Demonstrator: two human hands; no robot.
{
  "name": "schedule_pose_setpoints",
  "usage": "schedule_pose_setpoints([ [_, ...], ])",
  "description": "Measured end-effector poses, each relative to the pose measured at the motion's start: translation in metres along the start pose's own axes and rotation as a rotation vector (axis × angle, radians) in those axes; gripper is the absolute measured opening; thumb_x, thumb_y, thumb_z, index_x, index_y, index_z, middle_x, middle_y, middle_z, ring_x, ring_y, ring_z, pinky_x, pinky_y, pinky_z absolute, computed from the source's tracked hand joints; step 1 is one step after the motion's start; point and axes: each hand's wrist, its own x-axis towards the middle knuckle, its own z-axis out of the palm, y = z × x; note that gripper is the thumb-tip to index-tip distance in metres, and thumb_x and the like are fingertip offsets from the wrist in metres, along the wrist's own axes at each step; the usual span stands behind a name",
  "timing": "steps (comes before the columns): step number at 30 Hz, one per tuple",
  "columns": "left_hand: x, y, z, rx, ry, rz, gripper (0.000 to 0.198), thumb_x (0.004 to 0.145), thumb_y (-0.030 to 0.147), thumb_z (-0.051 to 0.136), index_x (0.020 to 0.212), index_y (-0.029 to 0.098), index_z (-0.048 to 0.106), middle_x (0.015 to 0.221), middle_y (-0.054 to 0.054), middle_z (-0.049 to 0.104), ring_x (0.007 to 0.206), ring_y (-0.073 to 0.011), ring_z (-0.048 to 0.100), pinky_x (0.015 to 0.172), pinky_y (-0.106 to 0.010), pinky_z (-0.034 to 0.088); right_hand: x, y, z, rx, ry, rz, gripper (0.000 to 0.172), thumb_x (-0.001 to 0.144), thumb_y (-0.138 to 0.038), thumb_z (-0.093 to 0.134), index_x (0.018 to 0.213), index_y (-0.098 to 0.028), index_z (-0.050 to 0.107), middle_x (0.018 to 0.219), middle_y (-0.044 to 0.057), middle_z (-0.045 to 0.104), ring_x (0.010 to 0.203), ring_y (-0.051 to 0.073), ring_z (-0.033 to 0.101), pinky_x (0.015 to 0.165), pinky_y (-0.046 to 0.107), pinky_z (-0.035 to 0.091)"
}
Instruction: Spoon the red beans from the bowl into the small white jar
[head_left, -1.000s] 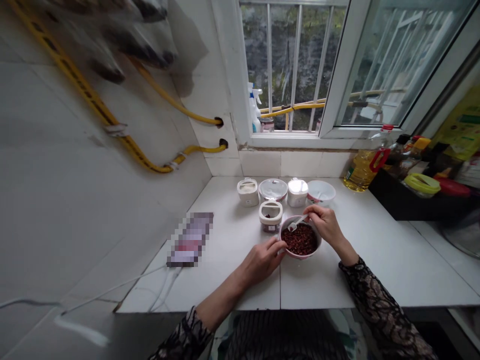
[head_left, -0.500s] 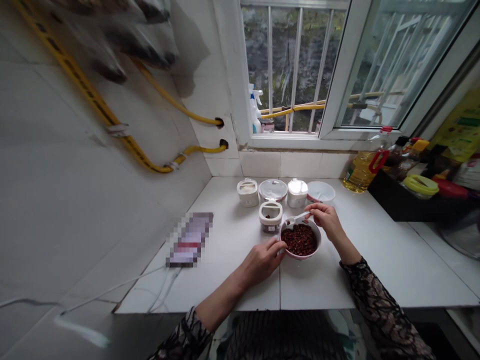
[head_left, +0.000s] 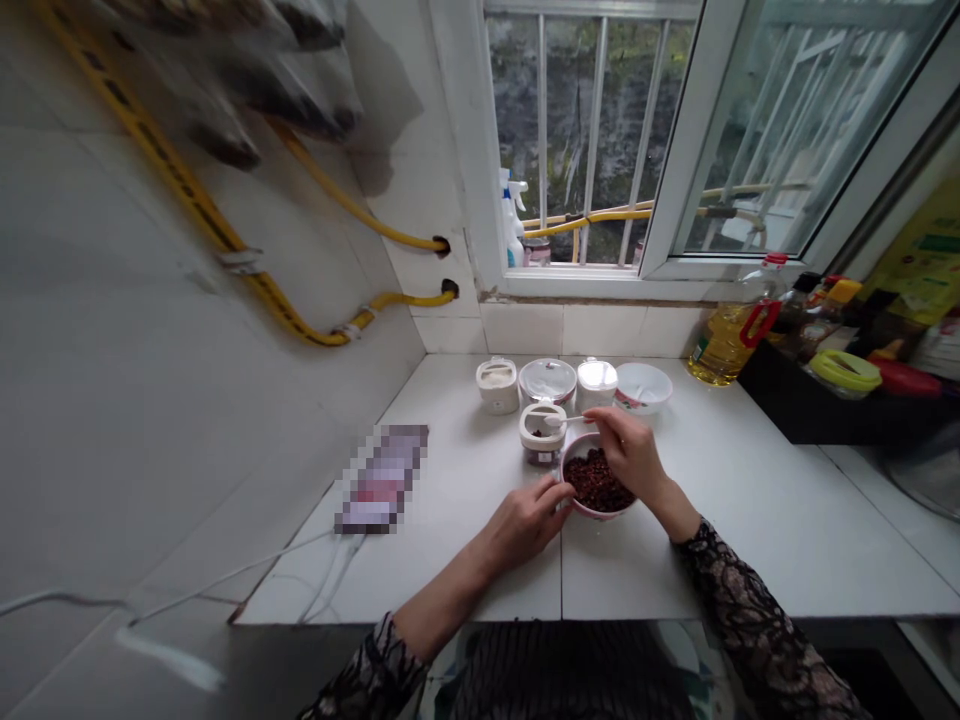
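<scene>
My left hand (head_left: 532,515) grips the near-left rim of a bowl (head_left: 598,516), which stands on the counter. Dark red, dried bits that look like peppercorns (head_left: 594,482) fill much of the bowl. Between the fingertips of my right hand (head_left: 628,450) is the handle of a small white spoon (head_left: 556,422). The spoon's head is over the opening of a small container (head_left: 541,440) with a whitish rim, just behind the bowl. Some dark bits lie inside that container. My right hand covers the bowl's right rear part.
Behind stand a white-lidded jar (head_left: 497,388), a round covered bowl (head_left: 547,382), another white container (head_left: 597,382) and a white bowl (head_left: 643,386). An oil bottle (head_left: 724,335) and a black condiment rack (head_left: 795,400) are at the right. A blurred-out device (head_left: 382,480) with a cable lies left.
My right hand has moved left with the spoon, from the bowl's back rim to over the small container's opening. My left hand stays at the bowl's rim.
</scene>
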Motion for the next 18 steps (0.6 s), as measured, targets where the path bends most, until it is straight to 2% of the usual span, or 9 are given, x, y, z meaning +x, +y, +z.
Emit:
schedule_pose_setpoints([
  [3, 0.000, 0.000, 0.000, -0.006, 0.010, 0.008, 0.015, 0.096, 0.016, 0.045, 0.109, 0.017, 0.053, 0.088, -0.005, 0.061, 0.064, -0.0112, 0.060, 0.060, -0.021, 0.052, 0.000, 0.005, -0.015, 0.067, 0.073, 0.095, 0.019, 0.091, -0.017, 0.047, 0.090, -0.020, 0.066, 0.078, 0.003, 0.072, 0.068, 0.017, 0.068, 0.064, 0.028, 0.054],
  [7, 0.000, 0.000, -0.001, -0.006, 0.004, -0.002, 0.016, 0.096, 0.017, 0.044, 0.109, 0.018, 0.053, 0.089, -0.004, 0.061, 0.064, -0.0107, 0.060, 0.060, -0.021, 0.053, -0.002, 0.013, -0.030, 0.008, -0.006, 0.082, 0.018, 0.088, -0.016, 0.048, 0.083, -0.020, 0.066, 0.073, 0.003, 0.070, 0.064, 0.017, 0.067, 0.061, 0.027, 0.051],
  [12, 0.001, 0.001, -0.001, -0.011, 0.014, 0.012, 0.015, 0.097, 0.018, 0.043, 0.109, 0.017, 0.053, 0.088, -0.004, 0.060, 0.061, -0.0105, 0.059, 0.058, -0.021, 0.052, -0.006, 0.014, -0.023, -0.144, -0.202, 0.024, 0.023, 0.085, -0.011, 0.046, 0.086, -0.019, 0.068, 0.077, 0.006, 0.071, 0.069, 0.018, 0.066, 0.065, 0.027, 0.049],
  [15, 0.002, 0.002, -0.002, -0.005, 0.016, 0.010, 0.014, 0.097, 0.018, 0.043, 0.108, 0.017, 0.053, 0.087, -0.004, 0.059, 0.060, -0.0101, 0.058, 0.057, -0.021, 0.051, -0.007, 0.014, -0.015, -0.142, -0.261, 0.095, 0.025, 0.082, -0.011, 0.045, 0.085, -0.019, 0.068, 0.078, 0.005, 0.072, 0.069, 0.017, 0.066, 0.066, 0.027, 0.048],
  [18, 0.002, 0.003, -0.003, -0.002, 0.010, 0.005, 0.014, 0.097, 0.018, 0.044, 0.108, 0.018, 0.053, 0.087, -0.003, 0.059, 0.060, -0.0099, 0.058, 0.058, -0.021, 0.052, -0.007, 0.018, -0.015, -0.074, -0.225, 0.224, 0.024, 0.080, -0.013, 0.045, 0.081, -0.020, 0.068, 0.073, 0.003, 0.071, 0.067, 0.017, 0.066, 0.065, 0.027, 0.048],
])
